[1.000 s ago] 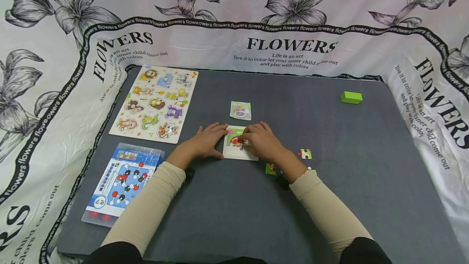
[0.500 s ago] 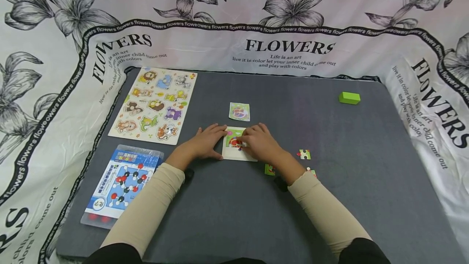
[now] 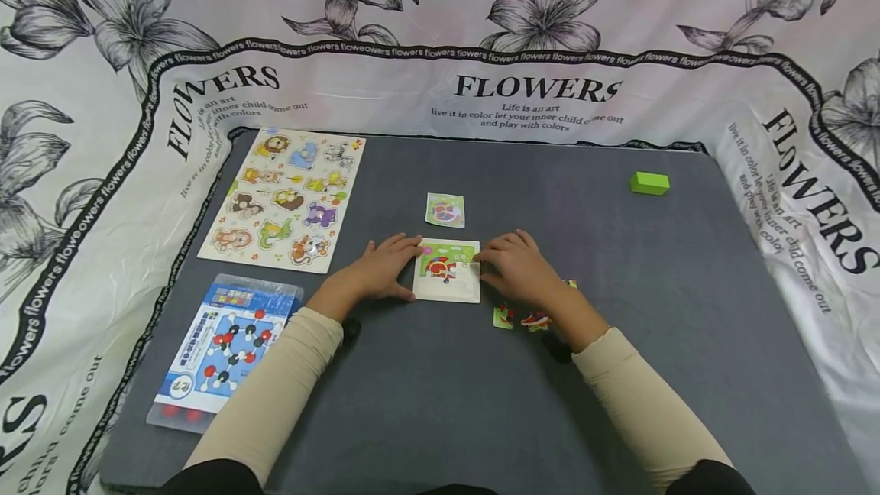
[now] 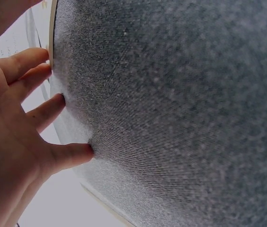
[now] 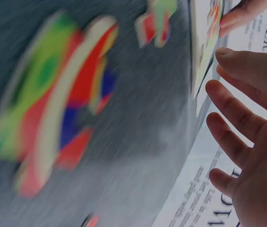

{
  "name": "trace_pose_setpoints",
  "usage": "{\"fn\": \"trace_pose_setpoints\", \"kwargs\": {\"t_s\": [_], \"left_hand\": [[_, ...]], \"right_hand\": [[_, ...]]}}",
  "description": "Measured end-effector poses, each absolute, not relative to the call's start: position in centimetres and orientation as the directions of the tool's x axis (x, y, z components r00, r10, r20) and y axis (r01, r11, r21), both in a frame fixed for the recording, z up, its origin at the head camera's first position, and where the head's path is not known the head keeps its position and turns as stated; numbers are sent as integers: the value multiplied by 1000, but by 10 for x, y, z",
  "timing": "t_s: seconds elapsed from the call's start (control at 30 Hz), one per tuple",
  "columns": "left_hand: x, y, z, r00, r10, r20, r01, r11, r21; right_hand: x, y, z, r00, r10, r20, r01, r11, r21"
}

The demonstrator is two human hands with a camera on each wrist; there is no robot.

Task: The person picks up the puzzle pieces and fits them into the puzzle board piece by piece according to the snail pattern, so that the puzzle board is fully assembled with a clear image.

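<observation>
A small square puzzle tray (image 3: pixel 447 292) lies at the middle of the table, its upper part filled with a green and red picture and its lower part bare. Along its left edge rests my left hand (image 3: pixel 381 270), fingers spread; in the left wrist view, fingertips (image 4: pixel 41 54) touch the tray's edge. Just off the right edge is my right hand (image 3: pixel 521 270), with relaxed fingers and nothing held. Loose jigsaw pieces (image 3: pixel 503 317) lie below that hand, and a large blurred jigsaw piece (image 5: pixel 53 104) shows in the right wrist view. Another piece is partly hidden behind the right wrist.
A small picture card (image 3: pixel 444 211) lies beyond the tray. At the left are an animal sticker board (image 3: pixel 282 201) and a plastic case with a blue molecule-model cover (image 3: pixel 216 350). A green block (image 3: pixel 649 183) sits at the far right. Flowered cloth surrounds the grey table (image 3: pixel 440 418).
My right hand has drawn back rightward off the tray, uncovering the red and green picture there. My left hand stays at the left edge. The head view has shifted slightly.
</observation>
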State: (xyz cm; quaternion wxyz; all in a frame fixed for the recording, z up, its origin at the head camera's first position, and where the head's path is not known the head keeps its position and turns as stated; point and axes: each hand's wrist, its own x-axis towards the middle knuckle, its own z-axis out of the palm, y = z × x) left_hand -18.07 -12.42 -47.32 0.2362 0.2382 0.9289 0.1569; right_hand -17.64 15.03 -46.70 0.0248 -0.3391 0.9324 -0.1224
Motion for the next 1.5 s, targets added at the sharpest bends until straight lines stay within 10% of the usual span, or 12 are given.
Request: {"fn": "trace_pose_setpoints", "kwargs": {"t_s": [0.67,1.5], "left_hand": [[-182,-125,-473,-777,521,-354,371,832,412],[-181,-124,-471,-770,524,-363,367,830,419]], "right_hand": [[-154,263,-462,-877,-473,-91,-434,858,-276],[-153,263,-465,-879,-470,-82,-435,861,-264]]}}
